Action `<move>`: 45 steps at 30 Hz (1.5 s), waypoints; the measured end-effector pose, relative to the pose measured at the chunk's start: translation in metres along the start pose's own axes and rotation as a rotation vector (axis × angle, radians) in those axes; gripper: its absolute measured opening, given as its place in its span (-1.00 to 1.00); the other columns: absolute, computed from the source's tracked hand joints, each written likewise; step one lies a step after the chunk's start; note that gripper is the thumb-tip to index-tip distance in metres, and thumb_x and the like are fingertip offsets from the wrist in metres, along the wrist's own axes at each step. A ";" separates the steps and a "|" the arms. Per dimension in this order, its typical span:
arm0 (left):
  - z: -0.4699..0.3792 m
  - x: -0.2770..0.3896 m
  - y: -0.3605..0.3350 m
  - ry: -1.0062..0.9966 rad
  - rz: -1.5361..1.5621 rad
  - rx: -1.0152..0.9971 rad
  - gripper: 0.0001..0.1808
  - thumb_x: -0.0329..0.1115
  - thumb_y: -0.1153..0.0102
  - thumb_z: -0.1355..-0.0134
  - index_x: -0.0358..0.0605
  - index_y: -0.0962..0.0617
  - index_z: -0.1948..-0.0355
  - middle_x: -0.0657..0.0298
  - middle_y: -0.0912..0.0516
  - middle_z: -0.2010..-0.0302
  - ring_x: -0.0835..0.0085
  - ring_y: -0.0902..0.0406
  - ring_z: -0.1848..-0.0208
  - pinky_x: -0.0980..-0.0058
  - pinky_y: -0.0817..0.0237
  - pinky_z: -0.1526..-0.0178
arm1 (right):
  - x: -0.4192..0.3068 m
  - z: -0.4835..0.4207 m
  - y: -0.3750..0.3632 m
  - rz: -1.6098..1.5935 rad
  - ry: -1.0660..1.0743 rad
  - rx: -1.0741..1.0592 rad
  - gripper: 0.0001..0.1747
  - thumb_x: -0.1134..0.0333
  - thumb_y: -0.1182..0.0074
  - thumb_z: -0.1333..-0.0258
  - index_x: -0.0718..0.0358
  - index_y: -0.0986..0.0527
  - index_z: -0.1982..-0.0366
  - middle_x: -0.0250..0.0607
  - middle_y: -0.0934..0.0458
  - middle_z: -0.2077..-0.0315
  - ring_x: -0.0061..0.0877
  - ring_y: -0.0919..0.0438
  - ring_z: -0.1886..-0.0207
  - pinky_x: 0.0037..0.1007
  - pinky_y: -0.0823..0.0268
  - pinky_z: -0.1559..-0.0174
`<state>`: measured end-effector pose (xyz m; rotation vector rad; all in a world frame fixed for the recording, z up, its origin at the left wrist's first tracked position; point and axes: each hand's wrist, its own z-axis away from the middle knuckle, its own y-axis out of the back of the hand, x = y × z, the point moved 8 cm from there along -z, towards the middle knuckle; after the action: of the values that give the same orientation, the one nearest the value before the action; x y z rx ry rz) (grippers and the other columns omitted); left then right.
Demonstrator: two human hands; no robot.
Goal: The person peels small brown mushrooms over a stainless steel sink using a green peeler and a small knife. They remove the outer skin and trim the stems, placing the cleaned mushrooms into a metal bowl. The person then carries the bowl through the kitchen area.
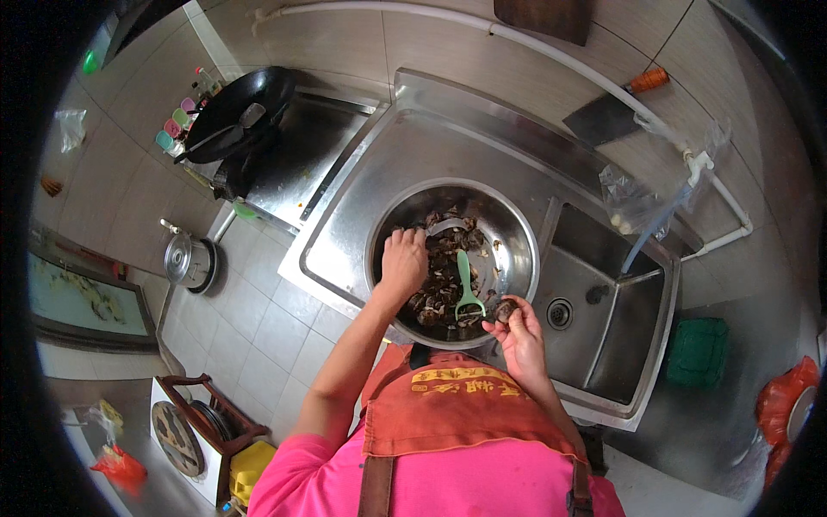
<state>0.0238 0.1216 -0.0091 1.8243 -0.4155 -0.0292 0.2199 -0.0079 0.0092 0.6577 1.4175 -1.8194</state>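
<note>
A wide stainless steel basin [526,242] sits on the metal counter before me. It holds dark brown root vegetables [431,315], possibly taro or water chestnuts, among loose peelings. My left hand [405,260] reaches into the basin's left side with its fingers bent down; whether they grip anything is hidden. Beside those fingers is a pale curved object [446,225], too unclear to name. A light green peeler [464,278] lies on the peelings, blade end towards me. Over the basin's near right rim, my right hand [522,336] pinches a round brown root vegetable [506,311] between thumb and fingers.
To the right is a sink [597,336] with a drain and a blue hose [652,223]. Behind it hangs a cleaver [607,116], near a clear plastic bag [623,200]. A black wok [213,129] with a spatula stands back left. A green basket [698,352] is at right.
</note>
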 end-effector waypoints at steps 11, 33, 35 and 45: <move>0.025 0.026 0.053 0.124 0.559 -0.057 -0.59 -0.53 -0.05 0.00 -0.27 -0.39 0.05 -0.05 -0.35 0.14 -0.03 -0.47 0.25 0.14 -0.35 0.27 | -0.005 0.003 0.005 -0.086 -0.023 0.065 -0.65 0.42 0.02 -0.23 0.20 -0.31 -0.05 -0.31 -0.50 0.18 -0.54 -0.53 0.19 -0.35 -0.45 0.03; 0.083 0.102 0.100 -0.093 0.719 -0.138 -0.66 -0.21 -0.15 -0.17 -0.17 -0.45 0.11 0.16 -0.58 0.43 0.19 -0.58 0.44 0.29 -0.37 0.51 | -0.039 0.008 -0.033 0.403 0.353 0.067 -0.67 0.34 0.06 -0.27 0.35 -0.37 -0.01 -0.17 -0.53 0.14 -0.47 -0.54 0.08 -0.45 -0.38 0.01; 0.083 0.103 0.099 -0.108 0.722 -0.130 -0.66 -0.21 -0.15 -0.17 -0.18 -0.44 0.12 0.16 -0.58 0.43 0.19 -0.58 0.43 0.29 -0.37 0.51 | -0.032 0.006 -0.033 0.264 0.244 0.020 -0.67 0.34 0.06 -0.27 0.36 -0.38 -0.01 -0.16 -0.53 0.14 -0.45 -0.54 0.07 -0.44 -0.38 0.00; 0.083 0.105 0.093 -0.088 0.730 -0.191 -0.67 -0.19 -0.13 -0.18 -0.17 -0.43 0.14 0.13 -0.58 0.41 0.16 -0.57 0.44 0.28 -0.36 0.52 | -0.046 0.013 -0.032 0.391 0.297 0.094 -0.62 0.48 0.02 -0.22 0.41 -0.35 -0.07 -0.23 -0.53 0.13 -0.59 -0.49 0.08 -0.53 -0.29 -0.02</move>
<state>0.0782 -0.0076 0.0742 1.4001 -1.0805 0.3433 0.2227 -0.0055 0.0668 1.2035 1.2783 -1.5276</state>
